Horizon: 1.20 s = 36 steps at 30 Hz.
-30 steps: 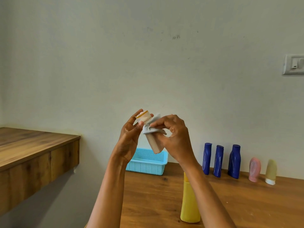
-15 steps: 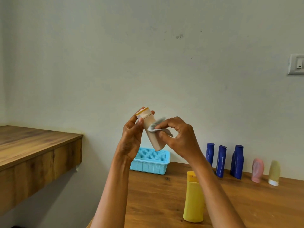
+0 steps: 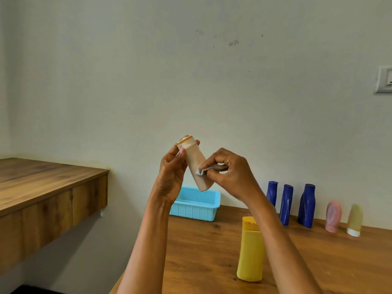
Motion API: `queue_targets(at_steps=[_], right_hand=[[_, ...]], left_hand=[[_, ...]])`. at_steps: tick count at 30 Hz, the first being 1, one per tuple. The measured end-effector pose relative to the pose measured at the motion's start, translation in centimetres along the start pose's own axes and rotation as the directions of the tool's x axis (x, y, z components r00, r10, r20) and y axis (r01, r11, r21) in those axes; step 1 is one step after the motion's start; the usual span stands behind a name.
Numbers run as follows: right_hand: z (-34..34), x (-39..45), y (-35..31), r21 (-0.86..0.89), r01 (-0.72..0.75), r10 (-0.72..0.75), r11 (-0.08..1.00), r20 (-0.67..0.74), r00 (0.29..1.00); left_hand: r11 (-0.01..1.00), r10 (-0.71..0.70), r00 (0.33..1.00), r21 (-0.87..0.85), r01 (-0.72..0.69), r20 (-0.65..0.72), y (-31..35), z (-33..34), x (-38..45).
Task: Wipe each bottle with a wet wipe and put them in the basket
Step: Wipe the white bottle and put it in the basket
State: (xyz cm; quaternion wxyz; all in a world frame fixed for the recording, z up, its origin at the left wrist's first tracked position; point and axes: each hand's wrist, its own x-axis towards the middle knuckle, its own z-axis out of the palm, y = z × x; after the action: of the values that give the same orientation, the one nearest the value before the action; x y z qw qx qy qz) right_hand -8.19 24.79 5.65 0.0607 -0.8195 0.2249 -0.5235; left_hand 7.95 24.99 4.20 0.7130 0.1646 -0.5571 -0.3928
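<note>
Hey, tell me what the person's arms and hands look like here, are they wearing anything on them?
Both arms are bare as far as the frame shows, with no sleeves in view. The left hand and the right hand wear no gloves, and no rings, watch or bracelets show on the fingers or wrists. No markings are visible.

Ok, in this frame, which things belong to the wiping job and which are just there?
Job:
beige bottle, held by left hand
wet wipe, pinched by right hand
blue basket
yellow bottle
three blue bottles
pink tube
pale yellow tube

Just there:
wall switch
side shelf
</note>
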Motion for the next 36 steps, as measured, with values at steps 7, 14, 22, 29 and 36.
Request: queue_targets(at_steps=[7,14,22,29,36], right_hand=[[0.7,0.0,0.0,-0.152,0.001,-0.045,0.988,-0.29,0.956],[-0.3,-0.1,0.0,-0.132,-0.07,0.085,0.989,0.112,0.99],[0.7,0.2,-0.2,-0.165,-0.02,-0.006,0.986,-0.156,0.988],[0.7,0.0,0.0,-0.175,-0.1,0.121,0.979,0.118,0.986],[2.3,0.1,-0.3,-0.158,-0.125,0.102,0.979,-0.147,0.984]], left_hand=[[0.997,-0.038,0.999,0.073,0.038,-0.003,0.0,1.2,0.0],[0.995,-0.084,0.983,0.032,0.09,-0.161,-0.1,1.0,0.1],[0.993,-0.118,0.975,-0.011,0.118,-0.188,-0.3,1.6,0.4],[0.991,-0.131,0.912,-0.038,0.126,-0.388,-0.8,0.0,0.6],[0.984,-0.178,0.911,-0.064,0.166,-0.373,-1.1,0.2,1.0]])
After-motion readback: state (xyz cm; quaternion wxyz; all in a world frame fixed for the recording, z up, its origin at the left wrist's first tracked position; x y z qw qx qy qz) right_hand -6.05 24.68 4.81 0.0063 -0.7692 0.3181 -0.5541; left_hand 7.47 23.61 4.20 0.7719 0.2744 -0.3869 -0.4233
